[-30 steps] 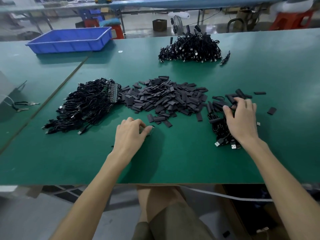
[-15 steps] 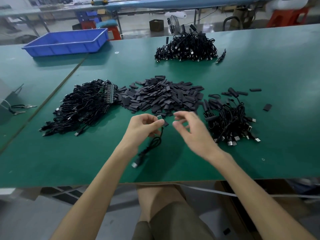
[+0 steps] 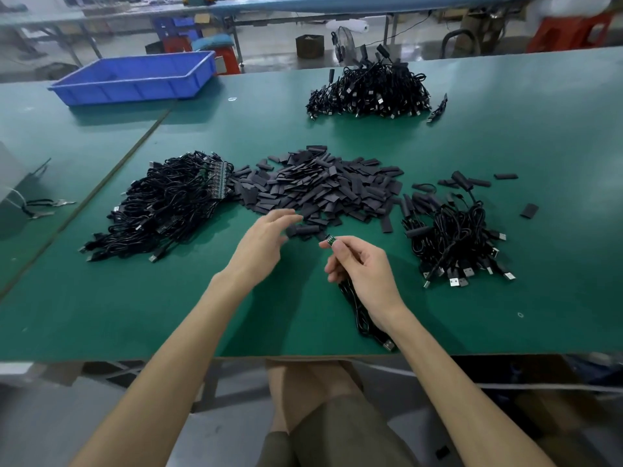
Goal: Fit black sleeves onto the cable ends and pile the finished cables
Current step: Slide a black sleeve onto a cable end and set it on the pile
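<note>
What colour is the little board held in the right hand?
Green, on the cable end; head view shows the board best.

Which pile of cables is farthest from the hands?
The far pile, beyond the loose sleeves. The left pile and right pile flank the sleeves, much closer.

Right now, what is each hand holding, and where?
The right hand pinches a black cable just behind its bare green circuit-board end. The left hand holds nothing, open near the loose black sleeves.
</note>
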`<act>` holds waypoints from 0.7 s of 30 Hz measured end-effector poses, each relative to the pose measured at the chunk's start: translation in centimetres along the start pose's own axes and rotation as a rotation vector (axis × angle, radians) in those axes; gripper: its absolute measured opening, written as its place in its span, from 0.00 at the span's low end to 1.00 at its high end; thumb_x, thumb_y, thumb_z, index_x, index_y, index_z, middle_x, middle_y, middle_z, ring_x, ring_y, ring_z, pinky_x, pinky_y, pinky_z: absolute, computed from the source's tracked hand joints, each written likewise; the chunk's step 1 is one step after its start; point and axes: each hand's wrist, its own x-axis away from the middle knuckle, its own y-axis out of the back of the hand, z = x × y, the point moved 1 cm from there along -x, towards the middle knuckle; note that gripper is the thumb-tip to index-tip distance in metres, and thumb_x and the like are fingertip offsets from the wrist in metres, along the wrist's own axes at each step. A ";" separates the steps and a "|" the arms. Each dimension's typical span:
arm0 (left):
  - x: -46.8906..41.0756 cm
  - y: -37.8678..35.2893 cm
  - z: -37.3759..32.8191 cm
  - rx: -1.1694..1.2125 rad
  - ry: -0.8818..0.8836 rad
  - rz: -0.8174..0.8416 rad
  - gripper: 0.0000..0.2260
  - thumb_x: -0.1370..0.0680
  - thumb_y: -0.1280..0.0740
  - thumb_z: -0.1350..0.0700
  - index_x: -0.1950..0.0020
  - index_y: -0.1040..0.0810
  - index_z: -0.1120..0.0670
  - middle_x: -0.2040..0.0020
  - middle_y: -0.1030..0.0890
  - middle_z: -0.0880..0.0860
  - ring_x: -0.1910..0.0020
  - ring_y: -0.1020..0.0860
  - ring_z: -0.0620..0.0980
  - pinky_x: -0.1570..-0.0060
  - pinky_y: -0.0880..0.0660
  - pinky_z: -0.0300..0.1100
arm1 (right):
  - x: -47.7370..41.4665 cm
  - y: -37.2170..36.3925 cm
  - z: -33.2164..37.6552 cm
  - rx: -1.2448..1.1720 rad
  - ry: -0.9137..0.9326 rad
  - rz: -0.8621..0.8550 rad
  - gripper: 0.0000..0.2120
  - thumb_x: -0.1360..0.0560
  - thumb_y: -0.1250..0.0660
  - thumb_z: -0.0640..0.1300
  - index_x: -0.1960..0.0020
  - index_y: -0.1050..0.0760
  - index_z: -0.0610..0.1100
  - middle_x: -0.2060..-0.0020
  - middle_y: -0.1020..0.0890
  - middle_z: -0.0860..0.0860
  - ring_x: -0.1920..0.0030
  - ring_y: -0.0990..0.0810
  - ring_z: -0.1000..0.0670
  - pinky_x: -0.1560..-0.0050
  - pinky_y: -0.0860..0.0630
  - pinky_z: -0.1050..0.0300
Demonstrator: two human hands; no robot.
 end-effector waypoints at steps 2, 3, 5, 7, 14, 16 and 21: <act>-0.2 -0.3 0.2 -0.105 -0.028 0.034 0.19 0.18 0.36 0.64 0.28 0.24 0.51 0.29 0.25 0.50 0.29 0.29 0.53 0.30 0.33 0.52 | 0.0 0.1 0.1 -0.032 -0.008 0.000 0.11 0.15 0.37 0.44 0.44 0.16 0.43 0.65 0.17 0.47 0.66 0.19 0.51 0.62 0.22 0.61; -0.2 -0.4 0.3 -0.129 -0.024 0.008 0.17 0.18 0.35 0.62 0.30 0.23 0.51 0.32 0.23 0.50 0.32 0.28 0.55 0.33 0.33 0.52 | 0.0 0.2 0.1 -0.044 -0.013 0.004 0.11 0.15 0.37 0.44 0.44 0.16 0.43 0.65 0.17 0.47 0.65 0.19 0.51 0.62 0.22 0.61; 0.1 -0.3 0.4 -0.128 0.005 -0.068 0.13 0.18 0.33 0.57 0.34 0.20 0.53 0.38 0.22 0.52 0.37 0.28 0.57 0.37 0.32 0.51 | 0.0 0.2 0.0 -0.043 -0.020 0.017 0.10 0.15 0.37 0.44 0.44 0.16 0.43 0.65 0.17 0.48 0.66 0.19 0.52 0.61 0.22 0.61; 0.5 -0.2 0.6 -0.105 0.026 -0.111 0.12 0.19 0.31 0.54 0.38 0.18 0.56 0.43 0.22 0.55 0.40 0.28 0.58 0.39 0.31 0.49 | -0.1 0.2 -0.2 -0.008 -0.031 0.033 0.10 0.15 0.37 0.41 0.42 0.16 0.45 0.65 0.17 0.50 0.65 0.20 0.53 0.60 0.23 0.62; 2.3 -0.3 0.7 -0.019 0.072 -0.204 0.10 0.21 0.28 0.51 0.48 0.19 0.58 0.51 0.22 0.53 0.47 0.27 0.54 0.43 0.28 0.49 | 0.0 0.2 -0.2 0.085 -0.050 0.126 0.16 0.16 0.39 0.35 0.31 0.22 0.45 0.59 0.15 0.52 0.58 0.18 0.54 0.50 0.21 0.60; 2.5 -0.3 0.8 0.006 0.087 -0.210 0.10 0.22 0.28 0.51 0.47 0.19 0.58 0.51 0.23 0.53 0.47 0.27 0.54 0.43 0.29 0.48 | 0.2 0.1 0.0 0.075 -0.032 0.123 0.13 0.16 0.39 0.34 0.35 0.23 0.45 0.58 0.14 0.49 0.58 0.17 0.52 0.54 0.21 0.60; 2.7 -0.2 1.0 0.031 0.139 -0.157 0.11 0.21 0.28 0.51 0.46 0.20 0.57 0.48 0.23 0.54 0.44 0.29 0.54 0.40 0.30 0.49 | 0.2 0.1 0.1 0.073 -0.020 0.120 0.04 0.16 0.38 0.35 0.42 0.27 0.40 0.56 0.13 0.44 0.62 0.16 0.48 0.58 0.22 0.57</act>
